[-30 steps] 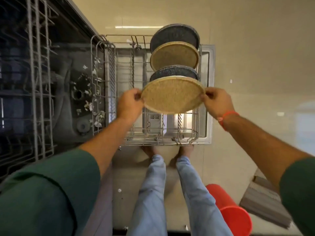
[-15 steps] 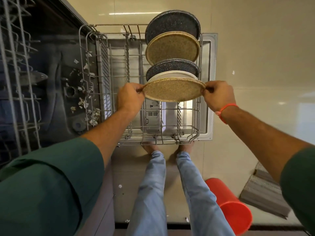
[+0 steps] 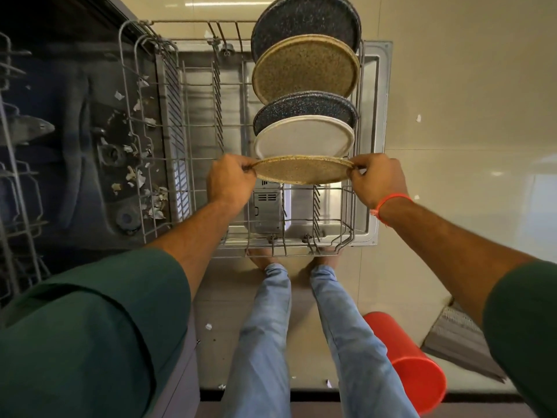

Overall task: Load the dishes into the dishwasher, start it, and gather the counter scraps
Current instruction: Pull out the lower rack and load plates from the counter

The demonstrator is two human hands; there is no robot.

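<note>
Head view looks down into the pulled-out rack [image 3: 193,164], which rests over the open door [image 3: 380,140]. Along the rack's right side four plates stand on edge in a row: a dark plate [image 3: 304,16] at the far end, a tan plate [image 3: 304,67], a second dark plate [image 3: 304,105], then a white plate [image 3: 304,138]. Both hands grip a fifth, speckled plate [image 3: 303,171] by its rim just in front of the white one, left hand [image 3: 230,182] and right hand [image 3: 378,181] pinching opposite edges. The rack's left half and near end stand open. Paper scraps [image 3: 150,200] lie on the tub floor by the rack's left edge. A red bin [image 3: 413,363] lies on the floor.
</note>
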